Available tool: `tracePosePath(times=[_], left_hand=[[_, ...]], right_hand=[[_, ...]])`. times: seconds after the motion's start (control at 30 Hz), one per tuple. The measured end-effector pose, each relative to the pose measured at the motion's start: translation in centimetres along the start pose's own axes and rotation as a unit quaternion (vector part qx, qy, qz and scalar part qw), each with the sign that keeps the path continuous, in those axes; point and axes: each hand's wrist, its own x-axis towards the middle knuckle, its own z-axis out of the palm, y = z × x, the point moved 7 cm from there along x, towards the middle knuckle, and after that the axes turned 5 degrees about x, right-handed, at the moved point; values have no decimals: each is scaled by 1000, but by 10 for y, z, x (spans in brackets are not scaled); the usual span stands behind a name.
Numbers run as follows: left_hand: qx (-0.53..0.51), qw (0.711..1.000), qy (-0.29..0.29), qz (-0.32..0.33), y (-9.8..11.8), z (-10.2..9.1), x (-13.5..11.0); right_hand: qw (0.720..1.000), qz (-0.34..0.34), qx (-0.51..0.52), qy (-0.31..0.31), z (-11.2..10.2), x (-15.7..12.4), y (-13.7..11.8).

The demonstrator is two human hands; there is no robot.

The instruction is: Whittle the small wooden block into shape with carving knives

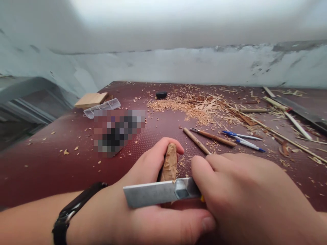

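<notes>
My left hand (143,200) is wrapped around a small carved wood piece (170,163), its tip poking out beyond my fingers. My right hand (250,197) grips a utility knife (158,192), its blade lying across the wood's near end, over my left thumb.

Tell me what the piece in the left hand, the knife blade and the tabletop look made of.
The carved piece: looks like bare pale-brown wood, rough with facet cuts, matching the shavings around. The knife blade: flat grey metal, dull satin sheen. The tabletop: dark red, finely textured sheet, possibly laminate or coated board; hard to tell.
</notes>
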Motion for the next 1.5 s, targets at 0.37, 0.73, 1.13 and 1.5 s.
tracePosePath(times=[0.37,0.73,1.13,1.5], left_hand=[[-94,995,38,-25,0,-4,2],[-158,983,53,-80,-11,2,-2],[-175,975,100,-92,-16,3,-6],[-140,986,80,-35,-6,-5,2]], right_hand=[[1000,5,-4,10,0,-3,9],[1000,22,-14,12,-2,-3,10],[998,50,-31,8,0,-6,10],[1000,-3,-16,22,-3,5,9]])
